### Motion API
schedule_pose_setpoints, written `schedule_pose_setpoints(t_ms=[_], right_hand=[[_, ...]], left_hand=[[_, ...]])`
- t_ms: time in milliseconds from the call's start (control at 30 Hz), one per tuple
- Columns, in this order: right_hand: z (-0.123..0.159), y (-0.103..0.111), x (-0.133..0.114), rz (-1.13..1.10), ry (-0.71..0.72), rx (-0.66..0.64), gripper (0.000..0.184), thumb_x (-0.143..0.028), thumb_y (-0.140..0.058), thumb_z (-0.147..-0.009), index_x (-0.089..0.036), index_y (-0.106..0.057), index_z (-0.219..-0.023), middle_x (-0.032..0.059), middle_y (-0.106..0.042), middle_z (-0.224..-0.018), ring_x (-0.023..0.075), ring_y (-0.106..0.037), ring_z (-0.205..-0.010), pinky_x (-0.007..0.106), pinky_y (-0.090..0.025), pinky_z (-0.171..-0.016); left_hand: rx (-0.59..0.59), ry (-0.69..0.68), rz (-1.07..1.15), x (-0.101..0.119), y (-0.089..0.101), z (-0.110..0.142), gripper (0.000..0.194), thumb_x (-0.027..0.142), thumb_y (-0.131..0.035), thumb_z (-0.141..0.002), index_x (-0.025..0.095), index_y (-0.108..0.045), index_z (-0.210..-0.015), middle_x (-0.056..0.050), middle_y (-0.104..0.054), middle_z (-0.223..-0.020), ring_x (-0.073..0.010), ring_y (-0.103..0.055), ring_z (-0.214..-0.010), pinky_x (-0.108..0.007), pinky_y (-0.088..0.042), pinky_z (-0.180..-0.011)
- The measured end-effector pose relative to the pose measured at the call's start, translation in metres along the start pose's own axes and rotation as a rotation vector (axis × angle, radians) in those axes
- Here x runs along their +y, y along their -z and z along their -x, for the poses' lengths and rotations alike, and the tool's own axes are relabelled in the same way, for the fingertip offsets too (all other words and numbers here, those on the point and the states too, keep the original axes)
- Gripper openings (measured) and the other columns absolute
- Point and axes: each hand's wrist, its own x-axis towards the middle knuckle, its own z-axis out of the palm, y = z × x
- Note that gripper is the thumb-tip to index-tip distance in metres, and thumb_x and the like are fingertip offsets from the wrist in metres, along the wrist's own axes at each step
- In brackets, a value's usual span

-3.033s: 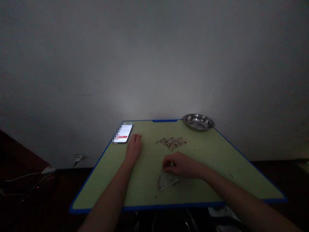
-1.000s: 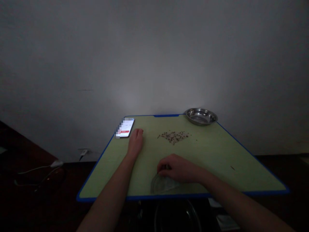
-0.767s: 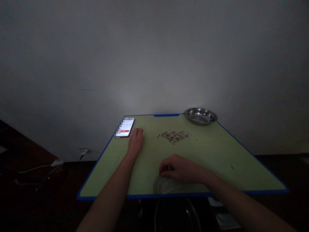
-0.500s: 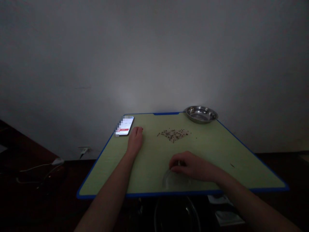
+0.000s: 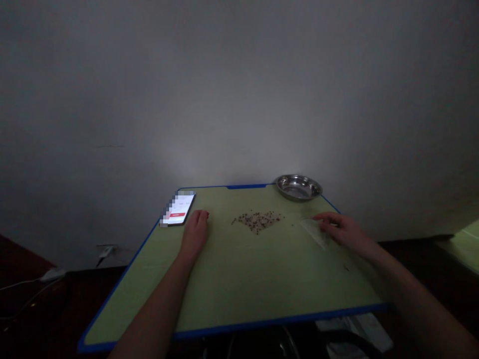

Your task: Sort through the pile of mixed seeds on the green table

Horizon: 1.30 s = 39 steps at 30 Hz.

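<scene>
My left hand (image 5: 196, 230) rests on the green tabletop beside the phone, its fingers curled in and nothing seen in them. Over at the right side, my right hand (image 5: 342, 230) pinches a thin, see-through plastic piece (image 5: 315, 233); its straight lower edge slants down toward the table, and its exact kind is not clear. Between the hands lies a spread of small dark beans or seeds mixed with pale grains (image 5: 258, 221). A single dark bit sits apart from that spread, on the side of my right hand.
A round steel bowl (image 5: 298, 188) stands at the far right corner, near the wall. The lit phone (image 5: 179, 209) lies along the left edge. A small dark sliver (image 5: 346, 268) is on the table (image 5: 239, 279) near my right forearm. Blue trim edges the tabletop.
My right hand has moved from the near edge to the right of the grain spread, carrying the clear piece. My left hand stays beside the phone. The view has shifted.
</scene>
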Motion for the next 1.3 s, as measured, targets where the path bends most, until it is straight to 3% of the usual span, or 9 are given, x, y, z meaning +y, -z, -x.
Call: schedule_pose_setpoints(t_ms=[100, 233, 467, 600, 900, 1100, 1300], right_hand=[[-0.019, 0.008, 0.02, 0.075, -0.019, 0.081, 0.034, -0.03, -0.048, -0.076, -0.012, -0.067, -0.099, 0.0044, -0.062, -0.073, 0.0165, -0.056, -0.06, 0.029, -0.044, -0.057], [-0.043, 0.0, 0.027, 0.163, -0.02, 0.042, 0.032, -0.025, -0.047, -0.079, -0.011, -0.067, -0.101, 0.0089, -0.067, -0.081, 0.0194, -0.06, -0.071, 0.03, -0.046, -0.066], [-0.076, -0.026, 0.001, 0.292, 0.021, 0.005, 0.025, -0.02, -0.05, -0.081, -0.013, -0.067, -0.098, 0.0094, -0.069, -0.094, 0.0193, -0.062, -0.083, 0.028, -0.045, -0.072], [-0.084, -0.042, -0.014, 0.294, 0.062, -0.015, 0.022, -0.021, -0.053, -0.08, -0.014, -0.069, -0.094, 0.0085, -0.07, -0.091, 0.0186, -0.063, -0.082, 0.027, -0.044, -0.071], [-0.065, -0.064, -0.046, 0.28, 0.157, -0.098, 0.022, -0.02, -0.052, -0.08, -0.013, -0.068, -0.092, 0.0065, -0.069, -0.081, 0.0162, -0.06, -0.072, 0.024, -0.041, -0.063], [-0.046, -0.078, -0.078, 0.266, 0.242, -0.151, 0.024, -0.018, -0.051, -0.078, -0.013, -0.067, -0.096, 0.0071, -0.068, -0.083, 0.0156, -0.06, -0.073, 0.024, -0.041, -0.067], [-0.034, -0.067, -0.095, 0.332, 0.276, -0.131, 0.024, -0.019, -0.051, -0.079, -0.016, -0.066, -0.097, 0.0058, -0.068, -0.081, 0.0162, -0.06, -0.072, 0.025, -0.039, -0.065]], left_hand=[[-0.007, 0.023, 0.003, 0.001, 0.001, 0.0, 0.032, 0.041, -0.031, -0.082, 0.02, -0.054, -0.075, -0.004, -0.06, -0.081, -0.0197, -0.055, -0.081, -0.032, -0.041, -0.074], [-0.011, 0.041, -0.003, 0.002, 0.002, 0.001, 0.033, 0.043, -0.031, -0.082, 0.02, -0.055, -0.078, -0.004, -0.06, -0.084, -0.0202, -0.055, -0.083, -0.033, -0.041, -0.076], [-0.01, 0.016, -0.027, 0.0, 0.002, 0.001, 0.033, 0.043, -0.031, -0.083, 0.02, -0.054, -0.076, -0.004, -0.06, -0.081, -0.0195, -0.055, -0.081, -0.032, -0.042, -0.075], [-0.012, 0.001, -0.031, -0.003, 0.003, 0.0, 0.034, 0.045, -0.031, -0.083, 0.021, -0.052, -0.074, -0.003, -0.059, -0.077, -0.0198, -0.054, -0.078, -0.032, -0.041, -0.072], [-0.025, -0.009, -0.03, -0.001, 0.002, 0.001, 0.032, 0.043, -0.03, -0.084, 0.021, -0.051, -0.075, -0.004, -0.059, -0.082, -0.0201, -0.054, -0.082, -0.033, -0.04, -0.075], [-0.04, 0.011, -0.024, 0.0, 0.003, 0.002, 0.031, 0.043, -0.031, -0.084, 0.021, -0.051, -0.075, -0.004, -0.058, -0.082, -0.0199, -0.053, -0.081, -0.033, -0.04, -0.075], [-0.027, 0.008, -0.013, 0.001, 0.002, 0.003, 0.031, 0.042, -0.031, -0.083, 0.021, -0.052, -0.075, -0.003, -0.058, -0.079, -0.0187, -0.053, -0.079, -0.031, -0.04, -0.073]])
